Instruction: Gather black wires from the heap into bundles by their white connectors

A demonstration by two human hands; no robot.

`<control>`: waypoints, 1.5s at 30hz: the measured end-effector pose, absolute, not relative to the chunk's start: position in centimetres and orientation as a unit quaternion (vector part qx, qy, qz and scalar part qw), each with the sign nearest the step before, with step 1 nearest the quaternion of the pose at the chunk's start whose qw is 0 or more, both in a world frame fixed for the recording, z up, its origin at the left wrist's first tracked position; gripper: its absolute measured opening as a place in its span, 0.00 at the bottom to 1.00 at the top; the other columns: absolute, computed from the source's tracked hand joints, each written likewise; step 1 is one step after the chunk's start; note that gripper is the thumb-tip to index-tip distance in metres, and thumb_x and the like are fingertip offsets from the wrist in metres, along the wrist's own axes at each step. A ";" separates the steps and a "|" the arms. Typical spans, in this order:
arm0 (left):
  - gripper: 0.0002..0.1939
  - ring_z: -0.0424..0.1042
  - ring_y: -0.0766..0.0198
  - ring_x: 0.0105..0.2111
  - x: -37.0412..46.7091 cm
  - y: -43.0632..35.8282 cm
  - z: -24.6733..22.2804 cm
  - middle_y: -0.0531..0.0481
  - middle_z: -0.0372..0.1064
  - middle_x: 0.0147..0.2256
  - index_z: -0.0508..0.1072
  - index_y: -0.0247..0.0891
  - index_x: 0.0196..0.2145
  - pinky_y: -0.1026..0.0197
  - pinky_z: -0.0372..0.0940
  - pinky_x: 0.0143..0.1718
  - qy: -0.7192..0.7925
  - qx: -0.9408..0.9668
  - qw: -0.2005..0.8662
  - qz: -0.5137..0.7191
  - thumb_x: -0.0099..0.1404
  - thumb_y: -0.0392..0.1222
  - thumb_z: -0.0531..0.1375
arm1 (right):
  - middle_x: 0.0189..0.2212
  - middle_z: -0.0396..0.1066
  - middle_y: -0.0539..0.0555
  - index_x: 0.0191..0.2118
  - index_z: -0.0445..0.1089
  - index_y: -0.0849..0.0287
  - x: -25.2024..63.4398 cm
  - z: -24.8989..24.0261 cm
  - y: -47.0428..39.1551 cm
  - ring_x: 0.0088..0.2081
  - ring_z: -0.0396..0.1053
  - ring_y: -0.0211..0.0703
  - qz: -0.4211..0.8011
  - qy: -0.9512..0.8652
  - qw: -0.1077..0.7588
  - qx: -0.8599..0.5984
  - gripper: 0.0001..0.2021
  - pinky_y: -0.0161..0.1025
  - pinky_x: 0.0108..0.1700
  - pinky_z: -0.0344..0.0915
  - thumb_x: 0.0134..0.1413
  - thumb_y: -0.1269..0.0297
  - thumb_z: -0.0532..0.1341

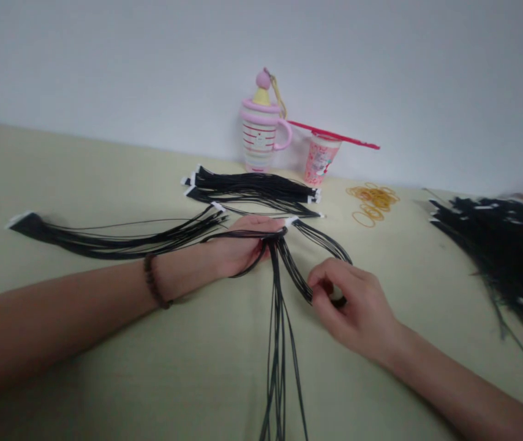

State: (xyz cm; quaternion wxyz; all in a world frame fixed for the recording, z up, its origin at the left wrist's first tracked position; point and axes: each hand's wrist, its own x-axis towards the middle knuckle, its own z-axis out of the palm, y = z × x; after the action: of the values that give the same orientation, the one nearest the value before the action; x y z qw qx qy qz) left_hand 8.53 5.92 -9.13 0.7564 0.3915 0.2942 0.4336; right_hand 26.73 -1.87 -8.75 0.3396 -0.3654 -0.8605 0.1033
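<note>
My left hand (248, 240) is closed around a bundle of thin black wires (277, 269) near the middle of the table. Strands from it hang toward me, and others loop off to the right. A white connector (291, 221) shows just above the left fingers. My right hand (351, 300) is closed, thumb against fingers, on the looped part of these wires to the right. Left of the left hand lies another bunch of black wires (100, 245) with white ends. Behind the hands, tied-looking bundles of black wires (252, 184) lie side by side.
A striped pink cup with a handle (259, 138) and a smaller pink cup (321, 160) with a red stick (335, 133) across it stand by the wall. Yellow rubber bands (374, 199) lie to their right. A large pile of black wires (504, 245) covers the right side.
</note>
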 end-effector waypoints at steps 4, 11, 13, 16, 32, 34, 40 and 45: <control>0.08 0.62 0.74 0.21 8.7 5.5 -9.7 0.54 0.65 0.22 0.69 0.32 0.26 0.70 0.56 0.22 0.326 0.403 0.747 0.417 0.51 0.38 0.64 | 0.32 0.65 0.56 0.36 0.65 0.64 26.6 -9.2 -1.9 0.34 0.64 0.41 -0.036 -0.894 0.338 -0.292 0.08 0.39 0.36 0.64 0.46 0.72 0.60; 0.07 0.61 0.74 0.21 8.9 4.4 -8.9 0.54 0.63 0.22 0.69 0.31 0.25 0.71 0.55 0.23 0.323 0.425 0.752 0.386 0.54 0.38 0.62 | 0.34 0.68 0.57 0.37 0.67 0.64 26.3 -9.0 -1.9 0.38 0.66 0.44 -0.114 -0.919 0.302 -0.227 0.06 0.42 0.39 0.64 0.51 0.74 0.60; 0.07 0.60 0.74 0.21 8.9 4.3 -8.7 0.53 0.63 0.22 0.68 0.30 0.24 0.71 0.53 0.22 0.319 0.432 0.753 0.381 0.55 0.37 0.61 | 0.34 0.69 0.57 0.38 0.67 0.64 26.2 -9.0 -1.8 0.37 0.67 0.43 -0.103 -0.911 0.313 -0.248 0.06 0.41 0.39 0.65 0.52 0.72 0.59; 0.07 0.59 0.74 0.21 9.0 4.2 -8.7 0.54 0.62 0.21 0.67 0.30 0.24 0.70 0.51 0.22 0.312 0.449 0.747 0.377 0.56 0.37 0.60 | 0.35 0.71 0.58 0.41 0.68 0.65 25.8 -9.2 -1.7 0.37 0.68 0.43 -0.115 -0.895 0.338 -0.268 0.09 0.41 0.40 0.67 0.52 0.71 0.59; 0.11 0.57 0.73 0.23 9.0 4.3 -9.3 0.54 0.59 0.23 0.67 0.30 0.25 0.68 0.50 0.25 0.292 0.509 0.715 0.379 0.56 0.42 0.61 | 0.34 0.72 0.56 0.42 0.69 0.62 26.5 -9.9 -0.9 0.33 0.68 0.39 -0.162 -0.880 0.374 -0.242 0.11 0.38 0.33 0.64 0.51 0.76 0.60; 0.10 0.59 0.72 0.24 9.1 4.2 -9.3 0.53 0.61 0.23 0.68 0.30 0.26 0.68 0.52 0.26 0.294 0.498 0.720 0.383 0.55 0.41 0.61 | 0.34 0.72 0.55 0.40 0.70 0.61 26.4 -9.5 -1.1 0.32 0.68 0.39 -0.148 -0.874 0.391 -0.246 0.10 0.38 0.33 0.65 0.50 0.76 0.61; 0.09 0.56 0.72 0.21 9.4 4.1 -9.2 0.53 0.60 0.22 0.69 0.33 0.24 0.68 0.49 0.22 0.347 0.459 0.709 0.407 0.55 0.42 0.61 | 0.30 0.72 0.53 0.36 0.70 0.57 27.3 -6.5 -0.1 0.28 0.69 0.37 0.063 -0.709 0.573 -0.407 0.05 0.36 0.29 0.66 0.52 0.72 0.60; 0.08 0.56 0.72 0.21 9.5 4.2 -9.1 0.53 0.61 0.22 0.69 0.34 0.22 0.66 0.49 0.23 0.369 0.449 0.700 0.414 0.54 0.41 0.61 | 0.28 0.72 0.51 0.26 0.70 0.59 31.8 -3.2 2.9 0.25 0.66 0.32 0.232 -0.498 0.712 -0.438 0.06 0.36 0.23 0.56 0.51 0.69 0.60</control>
State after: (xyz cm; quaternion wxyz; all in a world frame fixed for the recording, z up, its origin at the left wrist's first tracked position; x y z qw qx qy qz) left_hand 9.52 4.16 -9.15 0.7004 0.4489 0.3692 0.4142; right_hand 31.83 2.92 -3.16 0.7118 -0.4376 -0.4979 0.2323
